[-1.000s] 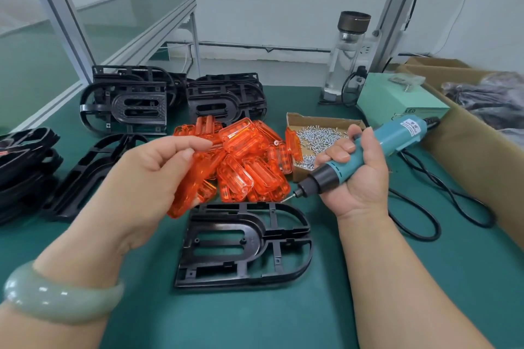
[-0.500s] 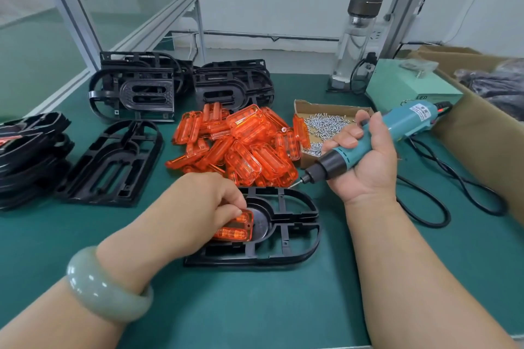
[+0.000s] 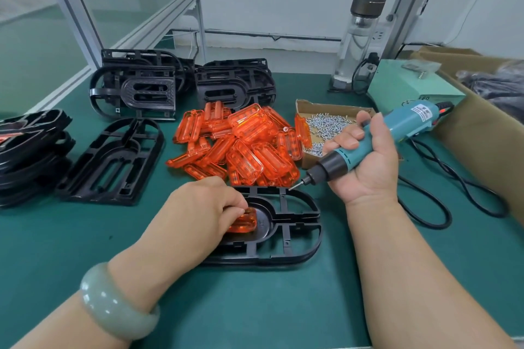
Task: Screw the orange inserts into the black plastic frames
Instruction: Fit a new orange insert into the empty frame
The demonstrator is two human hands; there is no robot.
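A black plastic frame (image 3: pixel 295 238) lies flat on the green mat in front of me. My left hand (image 3: pixel 198 207) pinches an orange insert (image 3: pixel 245 224) and holds it down in the frame's middle recess. My right hand (image 3: pixel 365 161) grips a teal electric screwdriver (image 3: pixel 377 142), its bit pointing down-left just above the frame's far edge. A heap of orange inserts (image 3: pixel 241 142) sits behind the frame. A cardboard tray of small silver screws (image 3: pixel 326 125) stands to the heap's right.
Another black frame (image 3: pixel 113 161) lies to the left, with stacks of frames at the back (image 3: pixel 181 88) and far left (image 3: pixel 28 150). A teal power box (image 3: pixel 408 85), a clear bottle (image 3: pixel 357 42), a black cable (image 3: pixel 453 195) and a large cardboard box (image 3: pixel 487 127) fill the right side.
My left hand brought the orange insert down from the air into the frame's recess and now keeps it there. The right hand with the screwdriver has stayed near the frame's far edge.
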